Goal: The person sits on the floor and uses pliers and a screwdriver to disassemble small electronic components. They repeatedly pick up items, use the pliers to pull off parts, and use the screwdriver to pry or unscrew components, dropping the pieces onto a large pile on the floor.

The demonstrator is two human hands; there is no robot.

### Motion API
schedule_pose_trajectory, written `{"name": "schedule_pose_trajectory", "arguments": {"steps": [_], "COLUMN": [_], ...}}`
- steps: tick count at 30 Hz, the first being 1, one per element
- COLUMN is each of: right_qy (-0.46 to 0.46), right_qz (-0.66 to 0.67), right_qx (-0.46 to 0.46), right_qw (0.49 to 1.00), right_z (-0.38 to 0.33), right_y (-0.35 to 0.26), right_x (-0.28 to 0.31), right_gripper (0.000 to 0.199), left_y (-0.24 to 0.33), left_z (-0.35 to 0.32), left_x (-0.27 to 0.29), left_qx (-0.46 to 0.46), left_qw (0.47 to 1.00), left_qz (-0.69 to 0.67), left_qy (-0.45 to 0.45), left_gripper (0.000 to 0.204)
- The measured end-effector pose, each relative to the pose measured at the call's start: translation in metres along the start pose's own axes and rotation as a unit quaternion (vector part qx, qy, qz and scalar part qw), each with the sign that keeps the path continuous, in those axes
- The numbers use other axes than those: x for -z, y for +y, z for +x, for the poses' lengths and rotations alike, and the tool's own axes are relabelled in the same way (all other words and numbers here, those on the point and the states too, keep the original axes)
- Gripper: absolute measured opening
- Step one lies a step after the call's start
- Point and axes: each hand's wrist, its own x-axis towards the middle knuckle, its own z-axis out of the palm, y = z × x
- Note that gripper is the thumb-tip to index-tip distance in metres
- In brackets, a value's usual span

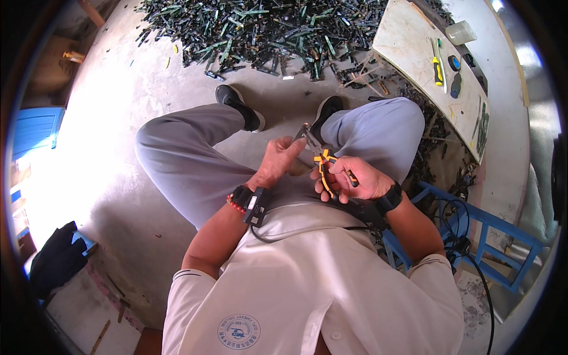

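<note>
My right hand (360, 177) is wrapped round the black-and-yellow handles of a pair of pliers (324, 161), in front of my lap. The metal jaws point up and to the left, toward my left fingertips. My left hand (277, 160) is closed, thumb against fingers, on a small dark strip-like piece (304, 131). The pliers' jaws lie at this piece; whether they bite on it I cannot tell. Its lower part is hidden by my fingers.
A large heap of dark and green strip-like parts (254, 29) spreads over the floor ahead. At the right, a pale board (414, 53) bears a yellow-handled screwdriver (437, 70), a dark-handled tool (455, 86) and a clear cup (461, 33). A blue metal frame (491, 228) stands beside me.
</note>
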Motion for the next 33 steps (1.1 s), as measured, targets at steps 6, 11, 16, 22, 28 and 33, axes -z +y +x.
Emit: {"name": "schedule_pose_trajectory", "arguments": {"steps": [6,11,16,22,28,33], "right_qy": [0.024,0.017,0.019,0.005,0.003,0.05], "right_qz": [-0.007,0.002,0.039,0.078,0.051,0.048], "right_qx": [-0.003,0.001,-0.013,-0.02,0.009,0.022], "right_qw": [1.0,1.0,0.999,0.997,0.999,0.997], "right_z": [-0.001,-0.001,-0.002,-0.001,0.003,0.004], "right_y": [0.001,0.0,-0.002,0.0,0.005,0.005], "right_x": [-0.001,-0.001,-0.004,0.005,0.007,-0.01], "right_gripper": [0.041,0.041,0.04,0.039,0.034,0.031], "left_y": [-0.004,-0.001,-0.008,0.003,-0.004,-0.003], "left_z": [0.001,0.0,0.004,-0.002,0.001,0.0], "left_x": [0.001,0.0,0.003,0.0,0.002,0.0], "left_qx": [-0.028,-0.021,-0.04,-0.037,-0.029,-0.025], "left_qw": [0.999,0.999,0.998,0.999,0.999,0.999], "left_qz": [0.032,0.03,0.045,0.025,0.012,-0.005], "left_qy": [0.005,0.011,0.023,0.021,0.02,0.03], "left_gripper": [0.039,0.039,0.04,0.039,0.039,0.036]}}
